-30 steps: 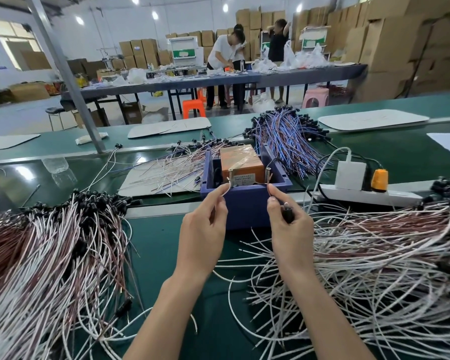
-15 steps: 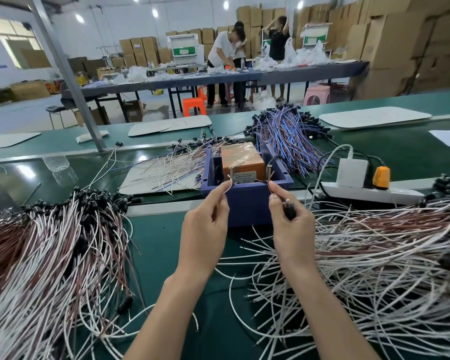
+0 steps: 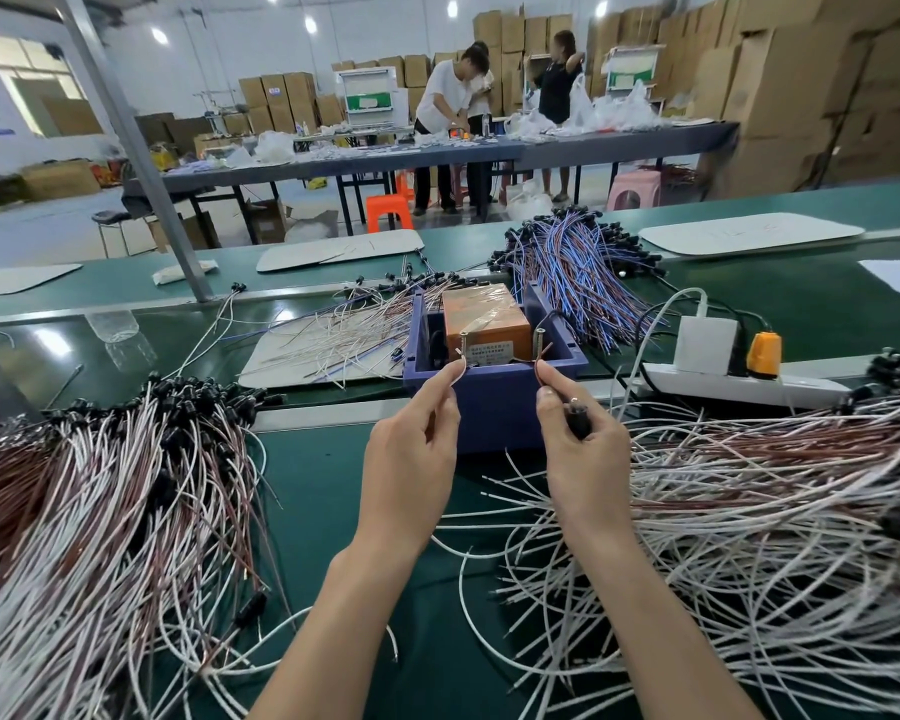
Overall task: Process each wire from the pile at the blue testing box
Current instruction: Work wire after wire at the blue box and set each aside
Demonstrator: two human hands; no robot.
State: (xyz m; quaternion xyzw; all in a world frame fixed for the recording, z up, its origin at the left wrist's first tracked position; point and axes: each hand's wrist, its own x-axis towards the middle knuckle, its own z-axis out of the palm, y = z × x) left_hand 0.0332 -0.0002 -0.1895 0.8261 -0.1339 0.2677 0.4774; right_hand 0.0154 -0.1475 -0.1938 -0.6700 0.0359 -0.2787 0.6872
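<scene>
Nearest us, the big pile (image 3: 749,537) of white and reddish wires sprawls over the green bench (image 3: 323,475) on the right, a second heap (image 3: 100,501) fans out on the left, and both forearms come up the lane between them. Now the hands, raised right at the near wall of the blue testing box (image 3: 494,413): the left hand (image 3: 411,459) has thumb and forefinger pinched on the tip of a white lead (image 3: 457,367), and the right hand (image 3: 588,459) pinches a brown lead (image 3: 540,375) the same way while its lower fingers curl round the black end piece (image 3: 578,426) of that wire. So one wire is out of the pile and up at the box, both tips poised by the two metal posts (image 3: 462,339) that stand in front of the orange unit (image 3: 484,317) inside. I read this as the test step itself, contact about to be made, though whether either tip already touches is too fine to call. The next move wants each tip laid on its own post, both together and steady, then probably the wire set aside. Beyond the box there are loose wires on a pale board (image 3: 292,356) to the left, a power strip (image 3: 723,384) to the right, and a blue-and-brown bundle (image 3: 567,272) farther back
</scene>
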